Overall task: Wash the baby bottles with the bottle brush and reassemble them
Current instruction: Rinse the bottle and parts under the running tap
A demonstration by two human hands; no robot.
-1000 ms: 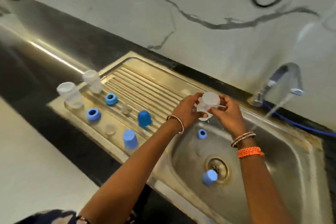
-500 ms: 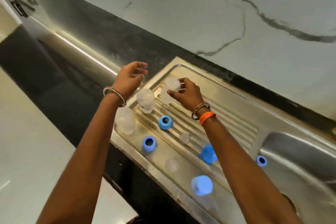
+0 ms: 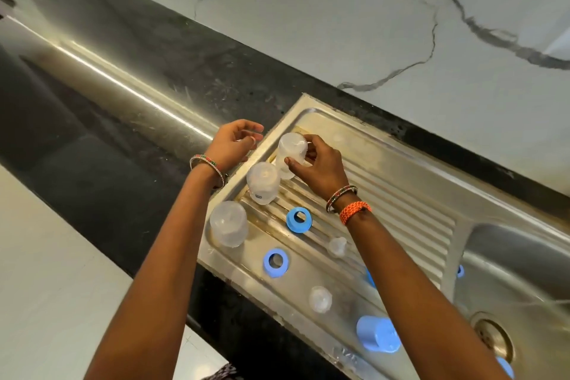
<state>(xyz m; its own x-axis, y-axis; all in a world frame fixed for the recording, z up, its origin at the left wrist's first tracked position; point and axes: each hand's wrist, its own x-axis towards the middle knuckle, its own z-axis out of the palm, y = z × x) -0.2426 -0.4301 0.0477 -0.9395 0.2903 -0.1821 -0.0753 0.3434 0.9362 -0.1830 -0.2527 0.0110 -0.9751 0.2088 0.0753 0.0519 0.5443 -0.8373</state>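
Note:
My right hand [image 3: 320, 168] grips a clear baby bottle [image 3: 291, 151], upside down at the far corner of the steel drainboard [image 3: 401, 194]. Two more clear bottles stand inverted beside it, one [image 3: 263, 183] just nearer and another [image 3: 229, 228] at the drainboard's left edge. My left hand [image 3: 235, 145] hovers over the counter edge next to them, fingers apart, holding nothing. Two blue collar rings [image 3: 298, 219] [image 3: 275, 262] lie on the ribs. Two clear teats [image 3: 337, 246] [image 3: 320, 299] sit further along. A blue cap [image 3: 377, 334] stands near the front edge. No brush is visible.
The sink basin [image 3: 518, 281] with its drain [image 3: 493, 336] lies at the right; a blue ring [image 3: 460, 271] sits by its edge and a blue cap [image 3: 505, 366] near the drain. Black granite counter [image 3: 108, 108] stretches left. A marble wall [image 3: 339, 15] backs it.
My right hand carried the bottle from over the basin to the drainboard's far corner and lowered it beside the other two. My left hand let go and opened.

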